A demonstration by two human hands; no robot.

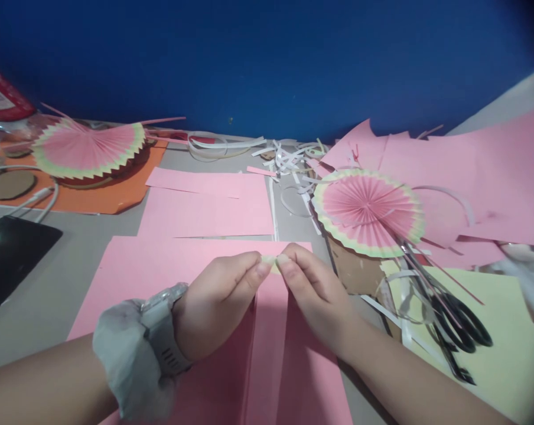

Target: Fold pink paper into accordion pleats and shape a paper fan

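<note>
A narrow pink strip with a pale yellow-green tip (pixel 270 330) runs toward me over a large pink sheet (pixel 129 265). My left hand (pixel 225 298), with a watch and a grey scrunchie at its wrist, pinches the strip's far end between thumb and fingers. Right beside it, my right hand (pixel 315 295) pinches the same end from the other side. Both sets of fingertips nearly touch. The fingers partly hide the pale tip.
Pleated pink fans with green edges lie at the left (pixel 90 147) and right (pixel 368 206). Scissors (pixel 453 319) rest on yellow-green paper (pixel 506 354). Paper scraps (pixel 289 156) line the back, and a black device (pixel 19 254) sits at the left.
</note>
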